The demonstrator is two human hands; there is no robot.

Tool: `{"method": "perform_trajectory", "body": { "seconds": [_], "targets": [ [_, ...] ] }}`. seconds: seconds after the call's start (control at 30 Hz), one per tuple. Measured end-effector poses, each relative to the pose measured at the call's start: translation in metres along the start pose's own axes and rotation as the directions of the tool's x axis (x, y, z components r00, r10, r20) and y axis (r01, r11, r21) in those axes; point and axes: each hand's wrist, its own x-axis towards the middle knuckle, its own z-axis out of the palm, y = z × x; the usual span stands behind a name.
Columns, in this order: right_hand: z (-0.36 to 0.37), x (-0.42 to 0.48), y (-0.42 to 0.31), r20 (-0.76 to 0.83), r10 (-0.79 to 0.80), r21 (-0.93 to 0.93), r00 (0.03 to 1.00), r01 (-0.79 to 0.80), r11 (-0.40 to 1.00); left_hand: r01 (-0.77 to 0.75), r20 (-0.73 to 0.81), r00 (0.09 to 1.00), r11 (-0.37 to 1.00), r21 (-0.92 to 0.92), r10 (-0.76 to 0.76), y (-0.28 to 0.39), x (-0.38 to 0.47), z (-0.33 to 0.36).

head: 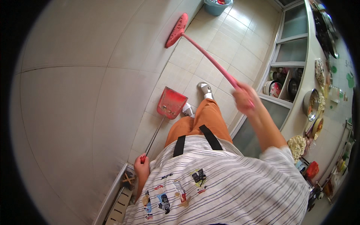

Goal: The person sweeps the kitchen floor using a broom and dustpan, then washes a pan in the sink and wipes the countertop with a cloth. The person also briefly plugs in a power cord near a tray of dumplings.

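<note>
My right hand point(245, 97) grips the upper end of the pink handle of a broom point(208, 56). The broom's pink head point(177, 31) is by the foot of the tiled wall, its bristles not visible from here. With my left hand point(142, 166) I hold the red grip of a long-handled dustpan by my side. Its thin metal shaft leads to the red dustpan pan point(172, 103), which is beside my left shoe. Small bits of debris and dirt show inside the pan, mostly near the handle side.
A tiled wall point(76, 92) rises along the left. At the far end a lined blue bin point(215, 8) stands on the tiled floor point(216, 53). Cabinets point(292, 50) run along the right, one section showing bowls; above, the counter holds a metal bowl point(311, 104) and other kitchen items.
</note>
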Motion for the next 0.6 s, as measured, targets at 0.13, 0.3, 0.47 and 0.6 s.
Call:
{"method": "perform_trajectory", "body": {
  "seconds": [0.13,0.3,0.47,0.6],
  "targets": [
    [-0.01,-0.171,0.039,0.254,0.216,0.176,0.943,-0.264,0.948,-0.018,0.016,1.0,0.999,-0.046,0.019,-0.003,0.0,0.013],
    [-0.008,-0.149,0.023,0.239,0.385,0.176,0.891,-0.43,0.885,0.032,0.059,0.998,0.993,-0.114,-0.025,0.011,0.019,0.033],
    [-0.011,-0.021,-0.004,0.041,0.37,0.086,0.928,-0.372,0.924,0.03,0.01,1.0,0.998,-0.047,-0.029,0.029,0.01,0.033],
    [-0.029,0.112,-0.024,0.013,0.241,0.035,0.97,-0.241,0.97,0.087,-0.012,0.996,0.993,-0.082,-0.088,0.031,0.006,0.04]
  ]
}}
